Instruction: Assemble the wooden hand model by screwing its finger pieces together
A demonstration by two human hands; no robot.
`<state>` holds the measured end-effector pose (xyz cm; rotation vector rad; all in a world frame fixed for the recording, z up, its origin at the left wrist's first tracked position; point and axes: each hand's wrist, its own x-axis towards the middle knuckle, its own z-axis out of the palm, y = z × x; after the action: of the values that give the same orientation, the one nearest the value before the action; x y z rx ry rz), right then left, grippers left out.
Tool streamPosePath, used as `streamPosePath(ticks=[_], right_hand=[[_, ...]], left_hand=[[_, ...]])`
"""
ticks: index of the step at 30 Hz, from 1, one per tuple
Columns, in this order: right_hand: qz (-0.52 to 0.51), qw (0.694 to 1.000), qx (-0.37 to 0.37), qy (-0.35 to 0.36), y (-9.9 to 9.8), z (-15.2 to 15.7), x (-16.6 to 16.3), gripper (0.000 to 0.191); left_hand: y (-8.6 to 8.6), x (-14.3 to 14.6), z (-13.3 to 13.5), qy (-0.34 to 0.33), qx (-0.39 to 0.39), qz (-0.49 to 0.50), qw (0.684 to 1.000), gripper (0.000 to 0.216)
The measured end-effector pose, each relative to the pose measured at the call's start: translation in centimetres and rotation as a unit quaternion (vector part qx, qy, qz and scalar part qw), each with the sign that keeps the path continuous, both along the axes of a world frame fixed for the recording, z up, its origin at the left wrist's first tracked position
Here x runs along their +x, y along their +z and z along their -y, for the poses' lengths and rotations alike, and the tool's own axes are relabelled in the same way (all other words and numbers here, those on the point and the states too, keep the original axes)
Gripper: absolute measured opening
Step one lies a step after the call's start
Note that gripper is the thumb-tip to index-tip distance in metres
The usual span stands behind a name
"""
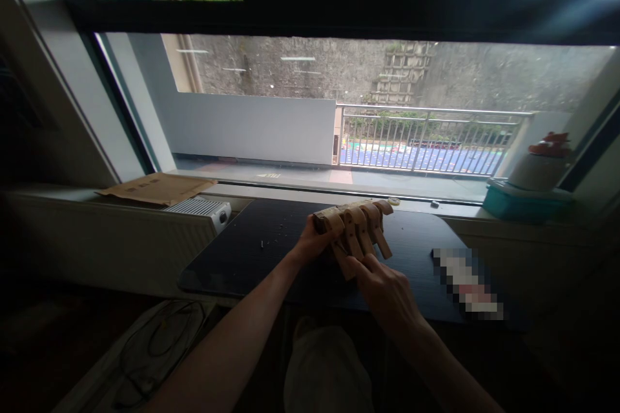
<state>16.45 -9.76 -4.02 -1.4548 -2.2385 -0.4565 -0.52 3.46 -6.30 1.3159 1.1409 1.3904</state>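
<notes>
While the left hand (pixel 312 242) wraps tight around one end of the wooden model (pixel 358 222), seemingly steadying it over the dark desk (pixel 242 258), I see the right hand (pixel 387 290) touching a lower slat (pixel 347 264); its pinch I cannot tell.

A dark desk (pixel 232 258) sits under a window. At ten o'clock from its middle lies a cardboard sheet (pixel 155 188), with a white ribbed box (pixel 198 208) just beside it. Small bits (pixel 271 239) are strewn at nine o'clock. At three o'clock a teal box (pixel 526 201) bears a white jar (pixel 537 171), and a blurred item (pixel 467 284) lies at four. Cables (pixel 159 335) lie on the floor at eight o'clock. A railing (pixel 421 139) shows outside at one.
</notes>
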Motion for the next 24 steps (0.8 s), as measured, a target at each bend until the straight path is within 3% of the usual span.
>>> streamPosePath(ticks=[6,10,13,15,18,24], right_hand=[[-0.158,0.986,-0.055,0.004,-0.7,-0.5,0.0,0.032],[-0.325,0.939,-0.113,0.020,-1.5,-1.0,0.0,0.031],[-0.392,0.908,-0.146,0.018,-1.9,-1.5,0.2,0.031],[-0.386,0.909,-0.154,0.011,-1.9,-1.6,0.3,0.031],[-0.322,0.935,-0.146,-0.017,-1.3,-1.3,0.3,0.034],[-0.054,0.997,-0.052,-0.036,0.2,-0.1,-0.5,0.038]], left_hand=[[0.1,0.0,0.1,-0.002,-0.008,0.008,1.000,0.067],[0.0,0.1,0.0,0.000,-0.003,0.004,1.000,0.067],[-0.2,0.1,-0.2,0.000,-0.006,0.003,1.000,0.067],[-0.3,0.0,-0.3,-0.001,-0.004,-0.004,1.000,0.066],[-0.4,0.0,-0.4,0.000,0.000,-0.008,1.000,0.067],[-0.3,0.0,-0.2,-0.004,-0.004,0.004,1.000,0.068]])
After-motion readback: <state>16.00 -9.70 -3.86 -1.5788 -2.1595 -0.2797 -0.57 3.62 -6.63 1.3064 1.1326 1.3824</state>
